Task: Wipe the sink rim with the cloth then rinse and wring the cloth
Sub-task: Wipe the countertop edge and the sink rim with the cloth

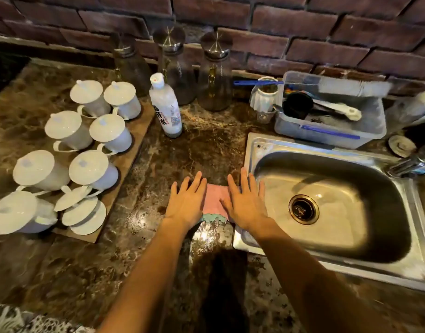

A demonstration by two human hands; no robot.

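Marble counter [158, 164]. Pink cloth [215, 197] flat, just left of sink rim [250, 162]. Left hand [186, 203], right hand [245, 205] spread, pressing cloth; right nearer rim.

At centre, on the countertop [206, 145]: cloth [215, 198], under left hand [186, 205] and right hand [245, 205], both flat with fingers spread. At 3 o'clock, touching the cloth's edge: sink [252, 150], drain [303, 209] in its basin. At 9 to 10 o'clock: lidded cups [93, 97] on a board [125, 186]. At 12: squeeze bottle [165, 106], glass carafes [215, 75] behind. At 1 to 2: plastic tub [327, 133] behind the sink.
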